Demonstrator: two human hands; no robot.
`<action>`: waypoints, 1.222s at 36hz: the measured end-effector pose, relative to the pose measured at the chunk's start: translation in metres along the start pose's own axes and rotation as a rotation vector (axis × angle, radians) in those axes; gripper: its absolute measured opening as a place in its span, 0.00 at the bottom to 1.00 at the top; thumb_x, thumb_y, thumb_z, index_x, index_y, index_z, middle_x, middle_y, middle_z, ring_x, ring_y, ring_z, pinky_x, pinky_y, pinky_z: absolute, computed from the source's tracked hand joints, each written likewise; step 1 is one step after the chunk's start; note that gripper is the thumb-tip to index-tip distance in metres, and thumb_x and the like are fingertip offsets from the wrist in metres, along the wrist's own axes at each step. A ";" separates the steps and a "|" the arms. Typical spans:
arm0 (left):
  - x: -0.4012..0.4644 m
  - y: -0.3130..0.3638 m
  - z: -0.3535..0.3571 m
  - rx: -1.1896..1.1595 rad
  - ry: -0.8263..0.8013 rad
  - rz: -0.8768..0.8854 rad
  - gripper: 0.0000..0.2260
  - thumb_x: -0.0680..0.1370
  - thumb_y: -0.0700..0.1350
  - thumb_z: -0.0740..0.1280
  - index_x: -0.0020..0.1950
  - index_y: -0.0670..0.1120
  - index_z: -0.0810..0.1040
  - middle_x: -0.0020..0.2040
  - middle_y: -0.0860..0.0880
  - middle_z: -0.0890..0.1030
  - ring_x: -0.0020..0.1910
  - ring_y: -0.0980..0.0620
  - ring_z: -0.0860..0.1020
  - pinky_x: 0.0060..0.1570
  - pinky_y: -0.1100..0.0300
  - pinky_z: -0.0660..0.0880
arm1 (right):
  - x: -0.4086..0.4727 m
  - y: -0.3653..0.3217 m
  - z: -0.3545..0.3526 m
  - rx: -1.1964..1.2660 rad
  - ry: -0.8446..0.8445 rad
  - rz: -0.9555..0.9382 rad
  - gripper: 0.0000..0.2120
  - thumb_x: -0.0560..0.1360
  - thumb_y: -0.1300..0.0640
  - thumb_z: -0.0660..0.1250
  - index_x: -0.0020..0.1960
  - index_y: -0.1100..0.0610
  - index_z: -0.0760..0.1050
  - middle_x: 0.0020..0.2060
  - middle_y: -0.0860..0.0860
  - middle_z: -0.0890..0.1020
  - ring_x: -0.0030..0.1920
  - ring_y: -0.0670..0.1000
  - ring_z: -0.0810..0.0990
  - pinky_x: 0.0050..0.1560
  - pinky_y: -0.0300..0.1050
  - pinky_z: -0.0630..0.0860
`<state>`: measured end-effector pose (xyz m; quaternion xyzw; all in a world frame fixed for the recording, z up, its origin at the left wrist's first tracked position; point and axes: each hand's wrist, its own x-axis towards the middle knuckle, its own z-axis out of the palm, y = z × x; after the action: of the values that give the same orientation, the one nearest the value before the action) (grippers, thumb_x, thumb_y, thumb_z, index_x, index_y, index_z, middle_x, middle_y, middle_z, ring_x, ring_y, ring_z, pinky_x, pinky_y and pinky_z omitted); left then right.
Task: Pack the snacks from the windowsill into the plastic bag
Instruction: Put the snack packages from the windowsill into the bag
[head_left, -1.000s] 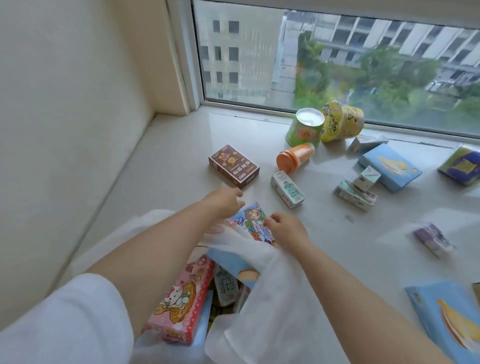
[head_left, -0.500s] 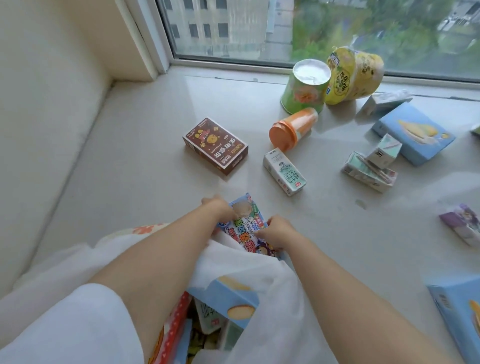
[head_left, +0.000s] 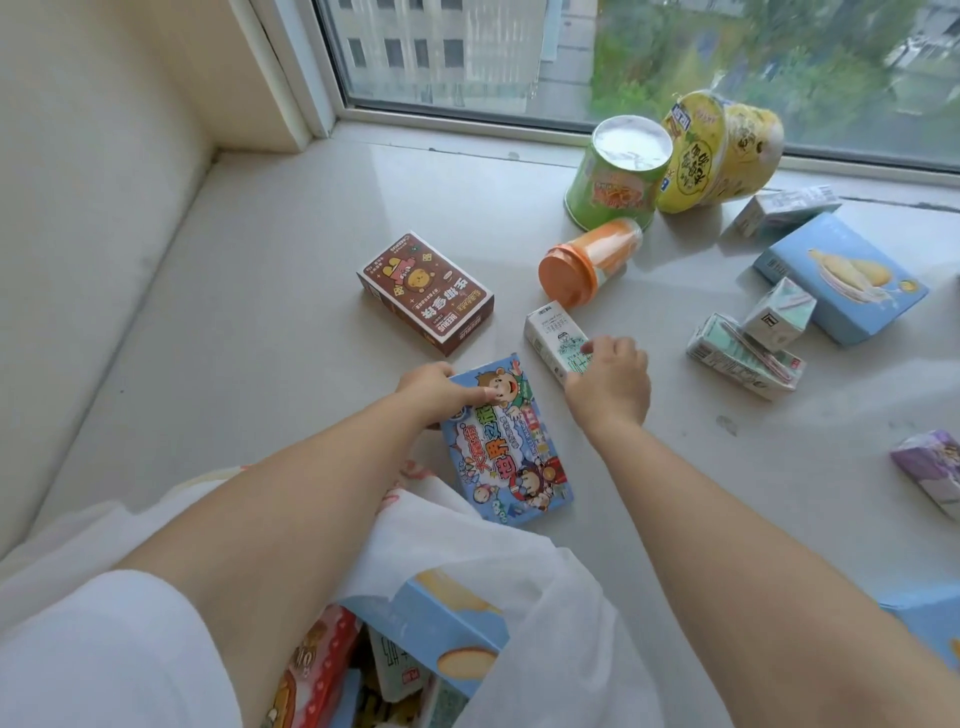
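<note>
Evidently steadying it for bagging, left hand (head_left: 431, 389) pinches the cartoon box (head_left: 506, 447); right hand (head_left: 608, 382) fingers curl onto the milk carton (head_left: 553, 332) just beyond.

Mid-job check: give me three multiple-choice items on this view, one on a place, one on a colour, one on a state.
1. Where is the brown box? A in the bag; B on the sill, left of the orange-lidded jar; C on the yellow cup.
2. The jar's lid colour? A orange; B purple; C black.
3. What does the left hand hold? A nothing; B the green cup; C the cartoon box.

B: it lies flat on the sill left of the jar. A: the lid is orange. C: the fingers grip the box's top corner.
</note>
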<state>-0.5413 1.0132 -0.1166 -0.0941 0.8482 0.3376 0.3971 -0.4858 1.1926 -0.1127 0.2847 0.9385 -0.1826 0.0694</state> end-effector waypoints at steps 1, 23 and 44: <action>0.002 -0.001 -0.001 -0.047 0.013 -0.003 0.20 0.69 0.57 0.74 0.51 0.47 0.74 0.47 0.46 0.83 0.45 0.48 0.83 0.48 0.52 0.81 | 0.008 0.000 0.000 -0.062 -0.001 -0.006 0.21 0.76 0.52 0.64 0.67 0.56 0.67 0.63 0.55 0.69 0.63 0.56 0.67 0.59 0.49 0.67; -0.059 -0.013 -0.034 0.040 0.192 0.138 0.16 0.76 0.56 0.66 0.53 0.46 0.69 0.50 0.46 0.80 0.47 0.47 0.80 0.48 0.50 0.80 | -0.030 0.020 -0.043 0.545 -0.279 0.342 0.19 0.68 0.54 0.72 0.57 0.57 0.75 0.47 0.54 0.80 0.43 0.53 0.80 0.39 0.47 0.81; -0.314 -0.182 -0.071 -0.832 0.810 0.538 0.05 0.76 0.45 0.69 0.44 0.52 0.74 0.43 0.51 0.80 0.44 0.51 0.80 0.48 0.50 0.77 | -0.260 -0.071 -0.119 1.189 -0.446 -0.100 0.13 0.78 0.56 0.63 0.61 0.58 0.72 0.50 0.55 0.80 0.48 0.54 0.80 0.43 0.48 0.79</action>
<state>-0.2972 0.7961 0.0567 -0.1443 0.7231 0.6642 -0.1230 -0.3139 1.0508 0.0793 0.1856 0.6518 -0.7304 0.0845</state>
